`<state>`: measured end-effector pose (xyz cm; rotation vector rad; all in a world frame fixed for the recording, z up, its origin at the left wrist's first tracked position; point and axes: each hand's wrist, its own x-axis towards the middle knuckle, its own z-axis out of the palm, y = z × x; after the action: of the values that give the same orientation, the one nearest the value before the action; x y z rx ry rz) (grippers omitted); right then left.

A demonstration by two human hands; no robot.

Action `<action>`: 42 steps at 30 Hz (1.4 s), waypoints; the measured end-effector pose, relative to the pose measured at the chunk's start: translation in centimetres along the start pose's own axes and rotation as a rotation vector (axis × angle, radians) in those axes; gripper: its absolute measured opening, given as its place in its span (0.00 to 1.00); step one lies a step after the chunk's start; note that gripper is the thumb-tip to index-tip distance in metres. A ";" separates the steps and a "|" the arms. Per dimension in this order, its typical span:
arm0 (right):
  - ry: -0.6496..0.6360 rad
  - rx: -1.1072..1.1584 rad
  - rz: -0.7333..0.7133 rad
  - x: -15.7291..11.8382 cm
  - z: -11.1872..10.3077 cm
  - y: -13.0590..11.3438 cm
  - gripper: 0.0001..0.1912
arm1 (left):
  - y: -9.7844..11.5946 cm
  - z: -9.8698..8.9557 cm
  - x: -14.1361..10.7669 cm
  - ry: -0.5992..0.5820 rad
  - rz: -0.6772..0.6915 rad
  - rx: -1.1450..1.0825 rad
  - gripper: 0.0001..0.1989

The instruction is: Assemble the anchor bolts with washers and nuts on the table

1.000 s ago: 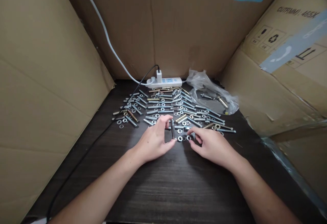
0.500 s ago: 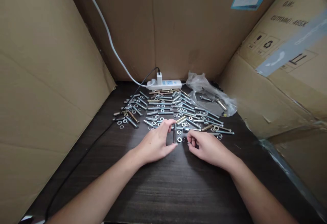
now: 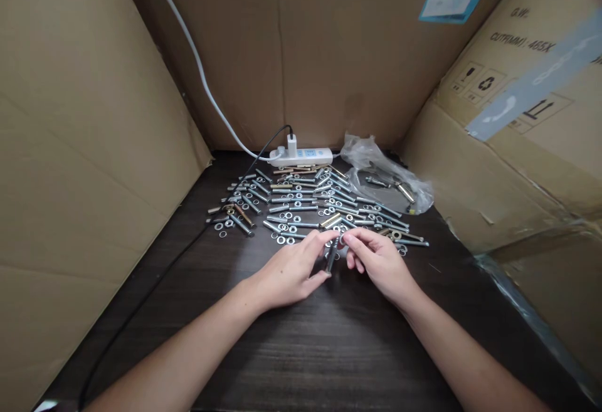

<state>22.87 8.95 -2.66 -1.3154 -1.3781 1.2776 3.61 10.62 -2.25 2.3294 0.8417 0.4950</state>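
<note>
My left hand point(image 3: 296, 264) pinches a bolt point(image 3: 332, 257) between thumb and fingertips, its lower end by the thumb and its upper end leaning right. My right hand point(image 3: 379, 261) holds a small metal ring, seemingly a washer point(image 3: 342, 240), between thumb and forefinger at the bolt's upper end. Whether the ring is around the bolt or only beside it, I cannot tell. Just beyond both hands lie loose bolts, metal sleeves, nuts and washers, partly hidden by my fingers. A brass-coloured sleeve point(image 3: 330, 220) is close beyond the fingertips.
Rows of bolts and sleeves point(image 3: 294, 200) spread over the dark table point(image 3: 301, 349). Behind them stands a white power strip point(image 3: 308, 157) with a plug and cables. A clear plastic bag point(image 3: 418, 194) with hardware lies back right. Cardboard walls point(image 3: 329, 67) enclose three sides; a black cable point(image 3: 155, 280) crosses the left.
My right hand has moved left and up, bringing the washer to the bolt's upper end. The bolt in my left hand has tilted to the right and shifted slightly right.
</note>
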 end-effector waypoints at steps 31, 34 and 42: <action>0.085 0.529 0.129 -0.1 1.5 0.5 0.12 | 0.3 0.4 -0.1 -0.031 0.013 0.024 0.35; 0.073 0.531 0.153 -0.2 1.5 0.5 0.12 | 0.4 0.3 -0.1 -0.026 0.006 0.037 0.34; -0.001 0.505 0.180 -0.3 1.6 0.4 0.12 | 0.7 0.2 -0.1 -0.015 0.012 0.049 0.38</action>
<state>21.35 8.43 -3.25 -1.0970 -0.8653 1.6161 3.97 10.03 -1.94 2.3813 0.8428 0.4665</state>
